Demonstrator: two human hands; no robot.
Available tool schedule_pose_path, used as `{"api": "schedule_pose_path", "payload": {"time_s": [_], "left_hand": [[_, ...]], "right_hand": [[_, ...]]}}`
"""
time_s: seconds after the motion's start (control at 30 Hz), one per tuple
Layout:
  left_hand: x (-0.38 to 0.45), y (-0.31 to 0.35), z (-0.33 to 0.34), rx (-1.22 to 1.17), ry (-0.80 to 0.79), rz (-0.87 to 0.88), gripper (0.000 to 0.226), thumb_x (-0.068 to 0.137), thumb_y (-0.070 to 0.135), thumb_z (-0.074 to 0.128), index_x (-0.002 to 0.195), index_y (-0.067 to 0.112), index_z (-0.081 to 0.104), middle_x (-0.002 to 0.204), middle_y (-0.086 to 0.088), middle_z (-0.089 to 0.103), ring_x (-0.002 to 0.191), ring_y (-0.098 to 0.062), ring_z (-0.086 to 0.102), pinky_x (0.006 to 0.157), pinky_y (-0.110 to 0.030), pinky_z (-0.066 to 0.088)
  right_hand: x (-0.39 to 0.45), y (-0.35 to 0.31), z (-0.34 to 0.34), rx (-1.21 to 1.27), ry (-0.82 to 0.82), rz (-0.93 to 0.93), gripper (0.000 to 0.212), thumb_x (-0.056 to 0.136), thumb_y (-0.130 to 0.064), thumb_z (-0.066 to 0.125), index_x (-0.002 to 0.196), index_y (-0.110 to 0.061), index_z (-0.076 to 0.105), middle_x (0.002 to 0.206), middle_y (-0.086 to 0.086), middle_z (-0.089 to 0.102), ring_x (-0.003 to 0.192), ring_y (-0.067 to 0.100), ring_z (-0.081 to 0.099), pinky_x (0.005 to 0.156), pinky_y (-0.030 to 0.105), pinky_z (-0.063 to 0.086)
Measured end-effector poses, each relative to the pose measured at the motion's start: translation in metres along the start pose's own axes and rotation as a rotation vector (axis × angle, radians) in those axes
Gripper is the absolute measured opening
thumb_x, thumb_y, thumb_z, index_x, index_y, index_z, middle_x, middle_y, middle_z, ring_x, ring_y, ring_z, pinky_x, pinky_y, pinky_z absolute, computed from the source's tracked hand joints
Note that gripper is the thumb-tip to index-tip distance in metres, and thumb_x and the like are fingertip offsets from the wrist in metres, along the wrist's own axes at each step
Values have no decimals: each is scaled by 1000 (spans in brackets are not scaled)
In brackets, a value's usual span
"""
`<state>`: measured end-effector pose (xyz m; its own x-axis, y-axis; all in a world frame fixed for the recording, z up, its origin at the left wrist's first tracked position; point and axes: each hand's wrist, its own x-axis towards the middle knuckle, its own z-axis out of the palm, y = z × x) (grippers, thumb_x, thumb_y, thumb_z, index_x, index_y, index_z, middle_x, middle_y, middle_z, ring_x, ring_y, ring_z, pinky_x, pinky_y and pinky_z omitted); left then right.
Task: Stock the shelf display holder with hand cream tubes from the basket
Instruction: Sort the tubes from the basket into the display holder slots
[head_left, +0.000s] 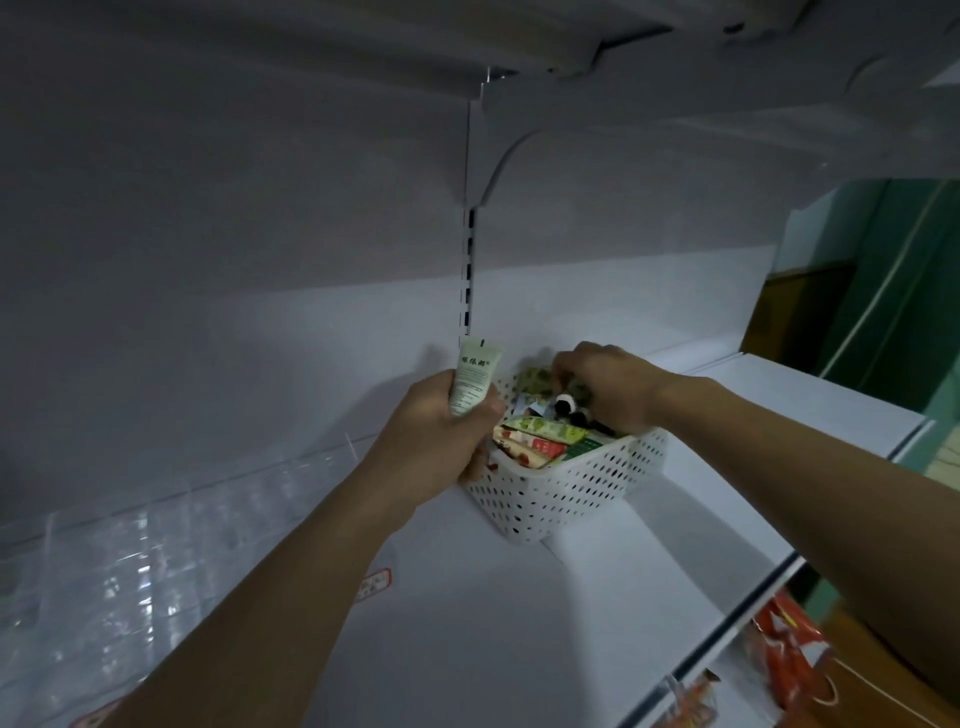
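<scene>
Your left hand (441, 421) grips one tube (475, 382) upright, its crimped end above your curled fingers and its lower part hidden in your fist. Just right of those fingers stands the basket (571, 488), holding more tubes (540, 434) and mixed packets. Your right hand (605, 387) reaches into the basket, fingers curled down among the contents; whether they have closed on a tube cannot be told. The holder (130, 551), clear and compartmented, lies well to the left of your left hand, on the same shelf (467, 623).

To pick well, pinch a single tube near its middle and lift it straight up, free of the neighbouring packets. Keep the basket steady with your left knuckles. Then carry both tubes left and seat each one upright in its own compartment.
</scene>
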<state>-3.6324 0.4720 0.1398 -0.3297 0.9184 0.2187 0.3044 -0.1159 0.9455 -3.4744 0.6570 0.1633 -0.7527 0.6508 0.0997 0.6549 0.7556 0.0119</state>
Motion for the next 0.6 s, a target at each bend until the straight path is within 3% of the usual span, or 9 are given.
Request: {"api": "schedule_pose_path", "payload": {"time_s": [0.13,0.27,0.33,0.43,0.5,0.6], "left_hand": [[-4,2,1,-255,-29,-113,14,103,16,55,113,7,59,89,-14,77,66,-27,71,61,-34,60],[0,3,1,-423,48,-172,21,103,17,57,120,4,59,102,-17,77,76,-31,76,66,-36,63],[1,3,1,-441,67,-177,22,102,17,58,120,4,59,103,-18,76,80,-32,77,67,-37,63],[1,2,1,-435,61,-172,21,102,16,58,118,4,60,101,-17,77,79,-31,77,69,-38,64],[2,2,0,-440,57,-171,20,102,16,58,117,4,61,100,-16,77,77,-30,77,69,-38,64],[3,1,-2,-433,65,-159,18,102,17,59,115,5,61,100,-17,77,77,-31,76,68,-38,64]], "right_hand": [[-4,1,-2,62,109,-79,27,95,-6,54,109,-28,47,107,1,60,96,24,53,77,37,47],[-7,-6,-18,208,300,-194,28,95,-2,53,104,-29,52,98,0,63,89,20,52,75,40,48],[-6,-10,-25,171,187,-179,22,96,-14,60,113,-26,57,108,-4,63,96,17,53,81,36,48],[-5,-14,-16,114,-86,-69,37,92,-33,68,126,-27,56,118,-6,61,108,17,57,86,31,48],[-4,-17,-4,106,-76,-89,49,88,-29,71,133,-33,51,125,-5,63,115,20,60,95,36,51],[-2,-25,5,55,-41,-219,66,86,-25,72,142,-43,44,137,-2,56,125,20,49,106,40,43]]}}
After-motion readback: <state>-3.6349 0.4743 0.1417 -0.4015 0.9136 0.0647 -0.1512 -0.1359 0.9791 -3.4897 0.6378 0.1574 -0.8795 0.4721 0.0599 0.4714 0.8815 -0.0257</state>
